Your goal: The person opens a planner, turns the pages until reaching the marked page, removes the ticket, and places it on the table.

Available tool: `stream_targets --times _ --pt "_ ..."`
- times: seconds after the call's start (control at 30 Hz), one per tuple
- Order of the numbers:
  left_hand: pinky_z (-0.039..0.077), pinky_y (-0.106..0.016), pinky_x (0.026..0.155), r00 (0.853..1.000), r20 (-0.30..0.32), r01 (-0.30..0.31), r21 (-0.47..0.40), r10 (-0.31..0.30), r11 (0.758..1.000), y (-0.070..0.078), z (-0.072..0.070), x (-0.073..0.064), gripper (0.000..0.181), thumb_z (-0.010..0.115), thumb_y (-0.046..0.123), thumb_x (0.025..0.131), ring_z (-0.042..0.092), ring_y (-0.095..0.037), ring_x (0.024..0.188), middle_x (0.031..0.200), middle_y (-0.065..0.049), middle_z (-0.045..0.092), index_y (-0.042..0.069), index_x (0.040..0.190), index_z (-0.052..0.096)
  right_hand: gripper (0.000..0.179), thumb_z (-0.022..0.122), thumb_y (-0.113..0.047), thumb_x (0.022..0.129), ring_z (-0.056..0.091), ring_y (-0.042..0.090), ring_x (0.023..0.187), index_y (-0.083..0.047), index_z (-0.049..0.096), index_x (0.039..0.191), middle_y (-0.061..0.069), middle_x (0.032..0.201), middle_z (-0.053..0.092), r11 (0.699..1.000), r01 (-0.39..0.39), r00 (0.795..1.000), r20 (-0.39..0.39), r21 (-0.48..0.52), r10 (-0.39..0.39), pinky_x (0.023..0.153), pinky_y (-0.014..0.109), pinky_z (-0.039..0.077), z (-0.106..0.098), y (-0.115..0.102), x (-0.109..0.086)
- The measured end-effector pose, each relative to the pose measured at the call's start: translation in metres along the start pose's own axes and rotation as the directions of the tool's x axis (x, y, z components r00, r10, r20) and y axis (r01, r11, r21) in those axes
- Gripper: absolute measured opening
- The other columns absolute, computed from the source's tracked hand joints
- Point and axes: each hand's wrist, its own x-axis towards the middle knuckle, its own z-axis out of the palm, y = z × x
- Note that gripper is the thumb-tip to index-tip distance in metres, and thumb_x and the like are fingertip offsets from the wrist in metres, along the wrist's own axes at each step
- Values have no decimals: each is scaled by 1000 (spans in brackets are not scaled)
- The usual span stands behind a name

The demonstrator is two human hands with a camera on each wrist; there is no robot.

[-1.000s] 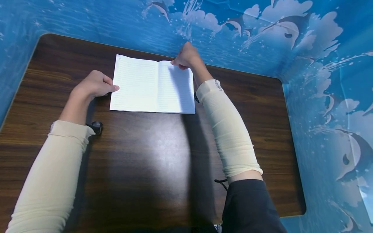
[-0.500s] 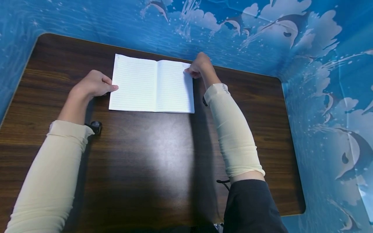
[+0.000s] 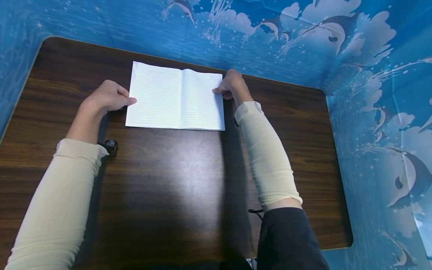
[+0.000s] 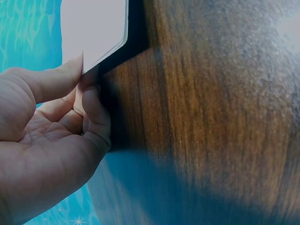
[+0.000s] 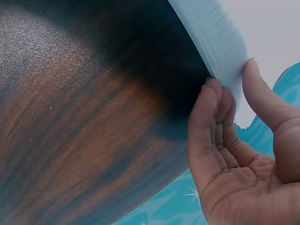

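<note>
A lined notebook [image 3: 156,95] lies open near the far edge of the table, its spine fold running down the middle. My left hand [image 3: 107,96] pinches its left edge, thumb on top of the page and curled fingers beneath, as the left wrist view shows on the white page [image 4: 96,28]. At the opposite side, my right hand [image 3: 232,85] grips the upper part of the right edge. In the right wrist view the thumb lies on the page and the fingers are curled against the edge of the page stack [image 5: 220,47].
The dark wood-grain table [image 3: 175,187] extends toward me and to both sides. A blue curtain [image 3: 135,26] with printed dolphins stands along its far, left and right edges. A thin black cord [image 3: 255,212] shows beside my right forearm.
My right hand has moved from the top edge of the right page, rightward and then nearer to me, to the right edge. My left hand keeps its hold, and the notebook stays open in place.
</note>
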Motion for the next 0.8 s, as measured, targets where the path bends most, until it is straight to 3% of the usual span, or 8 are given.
stream_targets --times 0.13,0.3,0.37,0.5,0.6,0.73,0.8 --pt "42 -56 91 1000 6 4 3 -4 1000 -1 0 0 49 58 27 110 42 -43 118 143 -32 44 -12 140 56 54 81 -35 96 69 10 72 -8 61 139 3 88 63 996 28 999 -29 -87 -31 82 25 63 3 -1 1" --pt "43 -61 99 1000 18 10 -1 -10 1000 -3 0 1 53 57 28 111 41 -45 127 157 -35 37 -12 145 52 58 74 -31 102 68 11 78 -14 54 153 3 110 63 980 34 995 -89 -194 -53 62 23 55 8 -6 -9" --pt "43 -60 98 1000 16 12 -4 -12 1000 -3 0 2 52 57 28 110 41 -45 126 156 -35 38 -12 143 53 56 70 -28 105 67 11 76 -16 52 156 4 122 64 976 40 993 -99 -214 -62 57 24 52 8 -6 -12" --pt "43 -55 90 1000 9 8 -7 -8 1000 -3 1 2 45 58 26 110 42 -42 118 142 -30 44 -11 134 58 57 68 -26 106 66 10 73 -15 49 158 5 141 62 979 42 994 -92 -198 -62 59 23 54 10 -4 -12" --pt "42 -54 89 1000 12 5 -5 -5 1000 -2 2 2 43 58 26 110 42 -41 117 140 -30 44 -11 132 59 58 70 -27 105 66 10 74 -15 49 158 5 141 62 985 34 994 -94 -169 -50 63 22 56 10 -3 -11" --pt "42 -55 91 1000 14 8 2 -8 1000 -3 1 1 45 58 25 111 41 -42 118 144 -32 42 -12 137 57 56 71 -29 104 64 11 76 -15 52 155 4 128 62 983 48 992 -103 -178 -67 60 23 53 11 -2 -12" --pt "42 -54 89 1000 13 10 4 -10 1000 -3 1 1 44 58 25 111 42 -41 115 138 -30 44 -12 134 58 56 71 -30 104 63 11 76 -15 52 154 3 124 61 980 55 991 -106 -190 -77 59 24 50 12 -3 -12"
